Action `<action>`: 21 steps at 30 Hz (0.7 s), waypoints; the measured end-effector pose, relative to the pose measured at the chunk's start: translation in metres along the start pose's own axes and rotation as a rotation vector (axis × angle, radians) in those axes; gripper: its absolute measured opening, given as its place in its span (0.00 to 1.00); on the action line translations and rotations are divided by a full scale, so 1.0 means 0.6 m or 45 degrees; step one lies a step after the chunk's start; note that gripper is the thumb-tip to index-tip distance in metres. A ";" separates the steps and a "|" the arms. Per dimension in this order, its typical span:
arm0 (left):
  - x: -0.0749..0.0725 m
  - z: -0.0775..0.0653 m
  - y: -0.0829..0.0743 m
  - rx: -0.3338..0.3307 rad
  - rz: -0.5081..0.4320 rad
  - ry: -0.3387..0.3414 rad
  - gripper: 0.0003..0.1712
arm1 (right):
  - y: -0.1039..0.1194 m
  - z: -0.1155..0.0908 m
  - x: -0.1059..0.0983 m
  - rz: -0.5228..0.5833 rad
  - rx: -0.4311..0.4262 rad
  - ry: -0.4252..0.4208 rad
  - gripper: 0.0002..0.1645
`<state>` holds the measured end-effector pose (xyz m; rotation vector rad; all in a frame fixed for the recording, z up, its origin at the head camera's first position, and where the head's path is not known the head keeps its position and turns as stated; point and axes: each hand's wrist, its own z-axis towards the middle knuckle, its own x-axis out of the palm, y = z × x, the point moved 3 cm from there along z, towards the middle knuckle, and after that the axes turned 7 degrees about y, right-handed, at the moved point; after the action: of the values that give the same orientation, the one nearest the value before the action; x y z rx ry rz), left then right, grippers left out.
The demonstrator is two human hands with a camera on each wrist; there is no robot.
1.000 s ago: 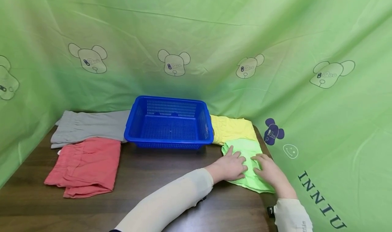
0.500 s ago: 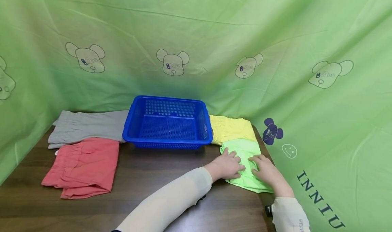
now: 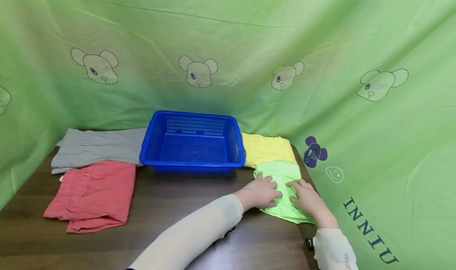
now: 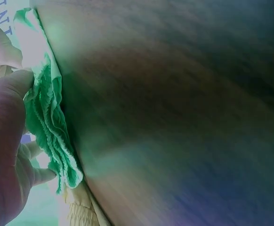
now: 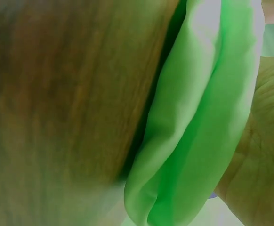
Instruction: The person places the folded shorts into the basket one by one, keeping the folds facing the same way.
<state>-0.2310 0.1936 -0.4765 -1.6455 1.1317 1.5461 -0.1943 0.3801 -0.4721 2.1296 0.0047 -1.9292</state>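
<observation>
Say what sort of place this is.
Likely a screened work corner: a printed green fabric curtain borders a brown wooden table bearing a blue rectangular plastic basket and a folded lime-green cloth garment.

A curtained-off work nook: green cartoon-print curtains [image 3: 242, 20] hang behind and beside a dark wood-grain counter [image 3: 167, 198].

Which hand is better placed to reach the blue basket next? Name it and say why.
Probably the left hand: it touches the green cloth on the side nearer the blue basket; the right hand is farther over, by the edge of the table.
</observation>
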 end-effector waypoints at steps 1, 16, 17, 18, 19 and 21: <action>0.000 -0.001 0.001 0.003 0.002 0.001 0.22 | 0.002 -0.001 -0.001 0.001 -0.001 0.000 0.26; 0.001 -0.025 0.005 0.002 0.024 0.068 0.23 | 0.020 -0.003 0.008 -0.023 -0.022 -0.007 0.26; 0.001 -0.027 0.005 0.002 0.026 0.073 0.24 | 0.021 -0.003 0.009 -0.025 -0.021 -0.004 0.26; 0.001 -0.029 0.005 0.002 0.028 0.075 0.24 | 0.022 -0.003 0.010 -0.025 -0.021 -0.002 0.26; 0.001 -0.031 0.005 0.002 0.032 0.077 0.24 | 0.024 -0.003 0.011 -0.027 -0.021 -0.001 0.26; 0.001 -0.035 0.004 0.002 0.038 0.079 0.24 | 0.028 -0.004 0.011 -0.027 -0.018 0.001 0.26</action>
<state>-0.2234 0.1740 -0.4737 -1.6931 1.1946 1.5220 -0.1879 0.3634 -0.4753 2.1300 0.0411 -1.9338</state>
